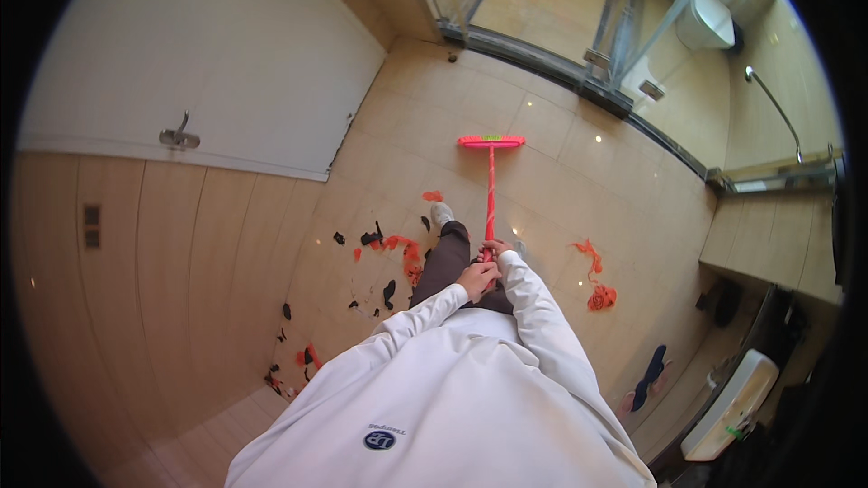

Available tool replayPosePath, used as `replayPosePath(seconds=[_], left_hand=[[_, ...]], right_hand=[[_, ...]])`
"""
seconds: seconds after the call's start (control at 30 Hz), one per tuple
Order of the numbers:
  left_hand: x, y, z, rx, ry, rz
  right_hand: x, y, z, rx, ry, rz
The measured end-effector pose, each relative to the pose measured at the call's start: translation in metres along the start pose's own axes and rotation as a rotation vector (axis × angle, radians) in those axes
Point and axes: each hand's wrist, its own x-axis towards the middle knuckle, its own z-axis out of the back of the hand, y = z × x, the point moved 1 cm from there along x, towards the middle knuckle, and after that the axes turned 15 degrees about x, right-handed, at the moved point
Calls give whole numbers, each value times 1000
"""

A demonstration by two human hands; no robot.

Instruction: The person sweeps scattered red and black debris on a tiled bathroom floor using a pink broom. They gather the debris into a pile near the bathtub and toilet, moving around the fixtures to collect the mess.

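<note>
Both of my hands hold the red handle of a push broom (491, 190). My left hand (479, 279) grips the handle's end close to my body, and my right hand (497, 251) is closed round it just beyond. The pink and green broom head (491, 141) lies on the tiled floor in front of me. Torn orange scraps (409, 257) and black scraps (389, 293) are scattered by my feet on the left. A crumpled orange piece (601, 297) with a trailing strip lies to the right of my legs.
A white door (203, 47) with a metal handle stands at the upper left, beside a panelled wall (196, 237). Ahead are a glass shower partition over a dark sill (529, 57) and a toilet (705, 20). A white basin (729, 407) and dark slippers (649, 378) are at the right.
</note>
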Motion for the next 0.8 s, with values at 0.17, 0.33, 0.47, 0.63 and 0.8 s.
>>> replayPosePath(seconds=[0.17, 0.33, 0.47, 0.63, 0.8], left_hand=[[-17, -40, -28, 216, 83, -34], [-11, -85, -78, 171, 386, 26], [-10, -82, -119, 299, 520, -10], [-42, -59, -119, 322, 594, 98], [-70, 5, -90, 373, 492, -82]], right_hand=[[-39, 5, 20, 195, -52, 118], [-76, 28, 55, 358, -164, 335], [-118, 41, 89, 408, -175, 421], [-138, 17, 117, 22, -455, 549], [-41, -51, 165, -45, -384, 422]])
